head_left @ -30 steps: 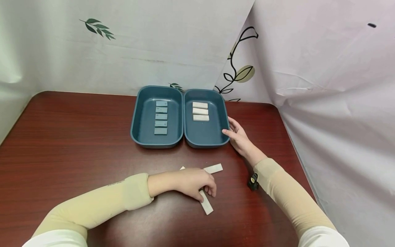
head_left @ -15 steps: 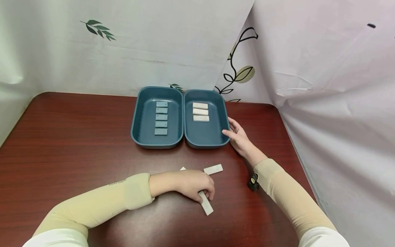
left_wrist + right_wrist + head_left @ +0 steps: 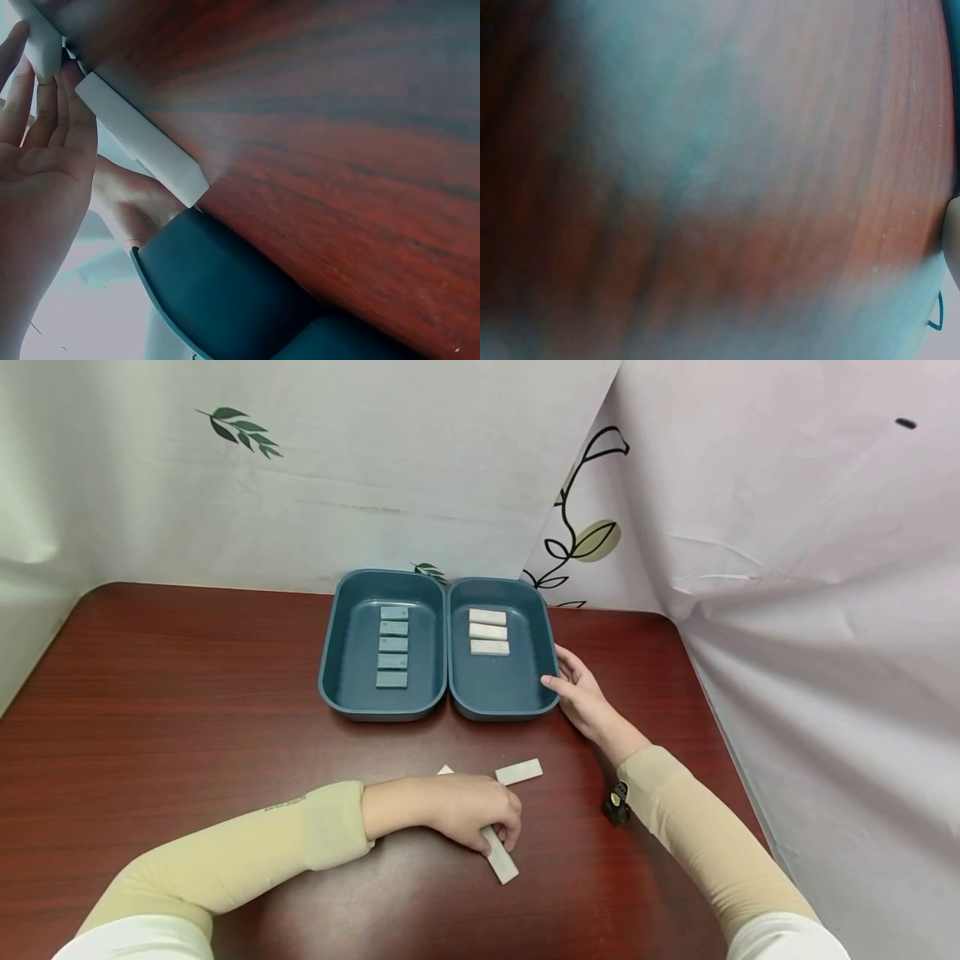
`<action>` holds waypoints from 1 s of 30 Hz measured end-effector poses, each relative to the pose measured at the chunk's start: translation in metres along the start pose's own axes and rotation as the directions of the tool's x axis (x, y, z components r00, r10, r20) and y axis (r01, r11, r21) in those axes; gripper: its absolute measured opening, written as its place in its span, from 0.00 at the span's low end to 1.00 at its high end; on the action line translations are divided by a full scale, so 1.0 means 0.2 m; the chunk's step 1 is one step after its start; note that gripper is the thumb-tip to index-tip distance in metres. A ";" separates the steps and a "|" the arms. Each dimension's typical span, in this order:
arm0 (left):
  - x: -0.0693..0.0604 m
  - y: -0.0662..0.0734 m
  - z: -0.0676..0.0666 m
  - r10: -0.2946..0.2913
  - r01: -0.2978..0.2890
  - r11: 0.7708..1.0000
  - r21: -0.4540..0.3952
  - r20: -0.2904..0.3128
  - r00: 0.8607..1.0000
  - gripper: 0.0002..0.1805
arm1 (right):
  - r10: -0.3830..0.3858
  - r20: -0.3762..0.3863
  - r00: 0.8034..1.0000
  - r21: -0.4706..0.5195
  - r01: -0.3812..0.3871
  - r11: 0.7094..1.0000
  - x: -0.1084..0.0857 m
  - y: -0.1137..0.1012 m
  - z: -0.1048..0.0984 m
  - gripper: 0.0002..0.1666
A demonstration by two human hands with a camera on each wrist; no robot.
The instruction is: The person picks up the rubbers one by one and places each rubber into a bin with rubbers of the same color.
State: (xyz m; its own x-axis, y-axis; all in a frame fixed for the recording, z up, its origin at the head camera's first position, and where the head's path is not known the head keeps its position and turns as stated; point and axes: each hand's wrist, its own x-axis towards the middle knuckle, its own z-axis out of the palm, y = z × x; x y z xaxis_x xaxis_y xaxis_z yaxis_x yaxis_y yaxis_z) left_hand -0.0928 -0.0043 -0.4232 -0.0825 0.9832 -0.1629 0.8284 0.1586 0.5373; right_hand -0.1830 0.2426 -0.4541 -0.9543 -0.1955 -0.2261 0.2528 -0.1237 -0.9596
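Observation:
Near the front of the table, my left hand pinches a white rectangular block between thumb and fingers. In the left wrist view, that block shows at the fingertips, and a second white block lies beyond. The head view shows the second block just past the knuckles. A corner of another white block peeks out behind the wrist. My right hand holds the right blue tray at its right edge, thumb over the rim and fingers along the outer wall.
Three white blocks lie in a column inside the right tray. The left blue tray touches it and holds several blue-grey blocks. A small black object is by the right sleeve. White curtains surround the reddish-brown table.
My left fingers have drawn closer around the white block, which has barely moved. The right hand and both trays stay put.

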 end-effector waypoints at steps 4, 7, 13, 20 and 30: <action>0.00 0.01 0.00 -0.023 0.023 1.000 0.002 0.006 1.000 0.12 | -0.002 -0.001 1.000 0.004 0.002 1.000 0.00 0.00 0.00 0.42; 0.00 0.02 0.00 -0.038 0.038 0.999 0.002 0.009 0.999 0.12 | -0.004 0.002 1.000 0.005 0.004 1.000 0.00 0.00 0.00 0.42; 0.00 0.02 -0.01 -0.046 0.046 0.999 -0.004 0.006 0.999 0.12 | -0.005 0.003 1.000 0.004 0.005 1.000 0.00 0.00 0.00 0.42; -0.01 0.02 -0.02 -0.041 0.041 0.999 0.008 -0.011 0.999 0.11 | -0.010 0.010 1.000 0.014 0.010 1.000 0.00 0.00 0.00 0.42; -0.03 0.00 -0.06 -0.061 0.058 0.997 -0.045 -0.073 0.995 0.09 | -0.006 0.001 1.000 0.000 0.006 1.000 0.00 0.00 0.00 0.42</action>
State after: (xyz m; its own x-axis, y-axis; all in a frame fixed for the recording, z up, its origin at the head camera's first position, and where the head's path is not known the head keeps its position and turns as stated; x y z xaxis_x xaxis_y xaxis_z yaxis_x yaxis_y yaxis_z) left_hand -0.0984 -0.0087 -0.4116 -0.1733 0.9756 -0.1348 0.7965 0.2193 0.5634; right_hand -0.1826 0.2421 -0.4531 -0.9555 -0.1959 -0.2205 0.2473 -0.1245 -0.9609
